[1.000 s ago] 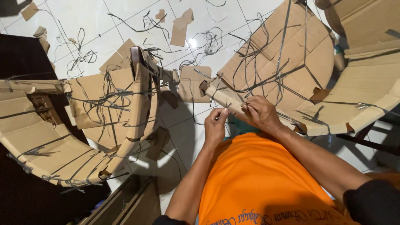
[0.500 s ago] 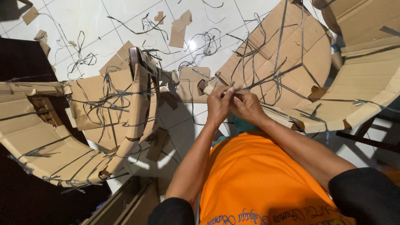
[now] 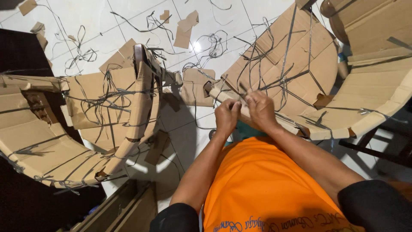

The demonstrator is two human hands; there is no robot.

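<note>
My left hand (image 3: pixel 227 115) and my right hand (image 3: pixel 260 108) meet in front of my orange shirt, both pinched on a thin grey strap (image 3: pixel 243 91) at the near edge of a large brown cardboard piece (image 3: pixel 300 64). Many more grey straps lie across that cardboard. The fingertips of both hands touch each other and hide where the strap ends.
A curved stack of cardboard sheets (image 3: pixel 86 129) tangled with straps sits at the left. More cardboard (image 3: pixel 377 56) piles up at the right. Cardboard scraps (image 3: pixel 185 30) and loose straps (image 3: pixel 81 53) litter the white tiled floor (image 3: pixel 128 21). A dark frame (image 3: pixel 377 150) stands at the right.
My left hand has come up and right to join my right hand at the cardboard edge; both hands now sit close together on the strap.
</note>
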